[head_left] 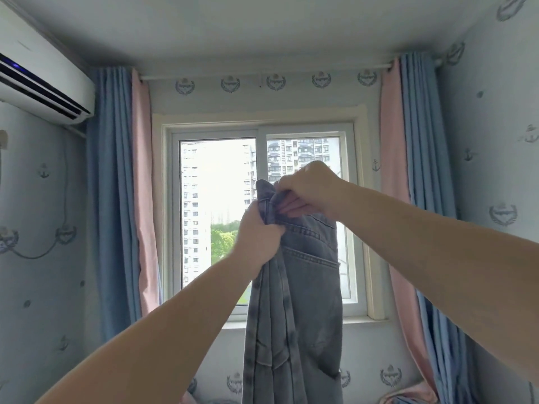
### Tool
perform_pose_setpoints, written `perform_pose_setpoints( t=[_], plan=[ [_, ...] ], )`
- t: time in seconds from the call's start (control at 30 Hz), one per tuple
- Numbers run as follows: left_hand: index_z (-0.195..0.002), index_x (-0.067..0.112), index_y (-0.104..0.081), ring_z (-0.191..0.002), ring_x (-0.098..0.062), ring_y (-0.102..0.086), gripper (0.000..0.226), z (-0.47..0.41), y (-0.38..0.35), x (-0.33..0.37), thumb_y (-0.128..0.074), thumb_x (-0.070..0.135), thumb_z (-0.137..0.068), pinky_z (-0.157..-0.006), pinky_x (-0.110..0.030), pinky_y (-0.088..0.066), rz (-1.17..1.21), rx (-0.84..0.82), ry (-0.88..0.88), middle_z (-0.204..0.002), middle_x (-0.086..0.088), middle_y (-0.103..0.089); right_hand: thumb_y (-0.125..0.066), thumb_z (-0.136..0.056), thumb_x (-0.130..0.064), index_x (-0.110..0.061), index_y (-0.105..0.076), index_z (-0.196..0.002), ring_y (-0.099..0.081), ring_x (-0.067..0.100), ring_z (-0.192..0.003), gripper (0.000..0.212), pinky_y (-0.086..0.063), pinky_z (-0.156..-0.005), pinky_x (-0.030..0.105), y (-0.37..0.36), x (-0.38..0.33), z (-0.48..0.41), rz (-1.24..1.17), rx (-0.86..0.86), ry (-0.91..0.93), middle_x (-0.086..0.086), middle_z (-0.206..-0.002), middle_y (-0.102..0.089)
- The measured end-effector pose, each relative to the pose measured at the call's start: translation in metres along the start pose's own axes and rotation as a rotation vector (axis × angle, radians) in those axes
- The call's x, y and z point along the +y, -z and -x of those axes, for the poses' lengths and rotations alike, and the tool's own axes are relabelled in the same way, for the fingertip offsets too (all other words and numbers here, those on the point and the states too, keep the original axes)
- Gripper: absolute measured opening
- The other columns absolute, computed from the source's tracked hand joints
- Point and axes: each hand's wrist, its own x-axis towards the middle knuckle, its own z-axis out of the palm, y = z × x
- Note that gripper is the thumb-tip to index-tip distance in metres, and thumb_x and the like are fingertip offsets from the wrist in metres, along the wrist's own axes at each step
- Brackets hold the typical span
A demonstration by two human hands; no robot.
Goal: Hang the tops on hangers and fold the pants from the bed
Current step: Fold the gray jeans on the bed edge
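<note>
A pair of grey denim jeans [303, 301] hangs straight down in front of the window, held up high by its waistband. My left hand [258, 231] grips the waistband from the left, fingers curled into the bunched cloth. My right hand [306, 189] pinches the waistband just above and to the right, close to the left hand. A back pocket faces me. The legs drop past the bottom edge of the view. The bed, tops and hangers are out of sight.
The window [262, 217] fills the wall ahead. Blue and pink curtains [122, 185] hang on both sides, the right-hand curtain [408, 170] too. An air conditioner [43, 83] is mounted high on the left wall. Some cloth [408, 396] shows at the bottom right.
</note>
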Motion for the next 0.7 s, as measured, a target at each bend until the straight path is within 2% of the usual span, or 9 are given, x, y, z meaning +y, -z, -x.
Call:
perform_pose_setpoints(
  t=[0.07, 0.13, 0.17, 0.23, 0.3, 0.37, 0.43, 0.53, 0.7],
  plan=[
    [-0.116, -0.001, -0.062, -0.076, -0.024, -0.063, 0.024, -0.001, 0.016, -0.001, -0.057, -0.006, -0.093, -0.064, -0.028, -0.054, 0.062, 0.069, -0.01, -0.096, -0.016, -0.067, -0.068, -0.092, -0.02, 0.0, -0.071, -0.108, -0.071, 0.029, -0.094, 0.026, -0.059, -0.088, 0.043, 0.005, 0.009, 0.005, -0.037, 0.037, 0.108, 0.017, -0.108, -0.074],
    [-0.109, 0.005, -0.068, -0.097, -0.038, -0.069, 0.017, 0.0, 0.034, 0.004, -0.059, 0.0, -0.096, -0.087, -0.048, -0.059, 0.167, 0.085, 0.017, -0.106, -0.018, -0.072, -0.071, -0.089, -0.033, -0.014, -0.07, -0.108, -0.068, 0.019, -0.098, 0.026, -0.055, -0.079, 0.034, 0.019, 0.027, 0.007, -0.005, 0.237, 0.248, 0.002, -0.107, -0.072],
    [-0.108, 0.008, -0.069, -0.101, -0.04, -0.069, 0.016, 0.001, 0.043, 0.008, -0.059, 0.002, -0.096, -0.092, -0.052, -0.057, 0.201, 0.079, 0.032, -0.106, -0.016, -0.073, -0.071, -0.088, -0.04, -0.02, -0.063, -0.117, -0.064, 0.014, -0.102, 0.037, -0.05, -0.078, 0.029, 0.026, 0.038, 0.009, 0.011, 0.321, 0.254, -0.005, -0.115, -0.066],
    [-0.111, 0.009, -0.069, -0.103, -0.039, -0.07, 0.018, 0.001, 0.058, 0.013, -0.059, 0.003, -0.097, -0.093, -0.055, -0.056, 0.263, 0.041, 0.05, -0.107, -0.014, -0.074, -0.071, -0.084, -0.058, -0.024, -0.042, -0.143, -0.055, 0.016, -0.118, 0.074, -0.046, -0.092, 0.033, 0.032, 0.061, 0.014, -0.062, 0.3, 0.089, -0.008, -0.135, -0.05],
    [-0.114, 0.009, -0.07, -0.104, -0.039, -0.07, 0.019, 0.0, 0.068, 0.016, -0.059, 0.005, -0.098, -0.095, -0.056, -0.054, 0.316, 0.015, 0.058, -0.108, -0.014, -0.074, -0.069, -0.078, -0.069, -0.023, -0.043, -0.147, -0.055, 0.023, -0.127, 0.088, -0.043, -0.106, 0.044, 0.036, 0.088, 0.016, -0.24, 0.066, -0.135, -0.002, -0.144, -0.053],
    [-0.115, 0.008, -0.069, -0.104, -0.04, -0.069, 0.019, -0.001, 0.077, 0.018, -0.059, 0.007, -0.099, -0.096, -0.057, -0.054, 0.344, 0.012, 0.07, -0.11, -0.015, -0.074, -0.069, -0.082, -0.067, -0.021, -0.061, -0.136, -0.059, 0.032, -0.126, 0.072, -0.047, -0.106, 0.051, 0.033, 0.106, 0.025, -0.474, -0.281, -0.283, 0.008, -0.138, -0.062],
    [-0.117, 0.008, -0.069, -0.105, -0.039, -0.069, 0.02, 0.0, 0.088, 0.019, -0.058, 0.009, -0.1, -0.096, -0.058, -0.053, 0.361, 0.003, 0.089, -0.112, -0.015, -0.074, -0.07, -0.09, -0.052, -0.015, -0.065, -0.132, -0.059, 0.037, -0.126, 0.056, -0.052, -0.099, 0.051, 0.025, 0.109, 0.04, -0.563, -0.442, -0.287, 0.014, -0.137, -0.062],
    [-0.118, 0.006, -0.067, -0.106, -0.04, -0.069, 0.021, 0.006, 0.102, 0.021, -0.058, 0.011, -0.1, -0.097, -0.058, -0.053, 0.353, 0.002, 0.098, -0.113, -0.017, -0.073, -0.074, -0.091, -0.031, -0.01, -0.064, -0.131, -0.066, 0.033, -0.117, 0.046, -0.057, -0.09, 0.044, 0.015, 0.088, 0.057, -0.488, -0.331, -0.202, 0.013, -0.13, -0.067],
    [-0.1, 0.02, -0.07, -0.1, -0.032, -0.07, 0.012, 0.026, 0.128, 0.045, -0.059, 0.014, -0.099, -0.085, -0.046, -0.057, 0.268, 0.098, 0.026, -0.1, -0.004, -0.075, -0.079, -0.084, -0.029, -0.015, -0.068, -0.117, -0.075, 0.018, -0.093, 0.038, -0.059, -0.069, 0.029, 0.005, 0.02, 0.089, -0.215, -0.049, -0.071, 0.0, -0.109, -0.077]
  ],
)
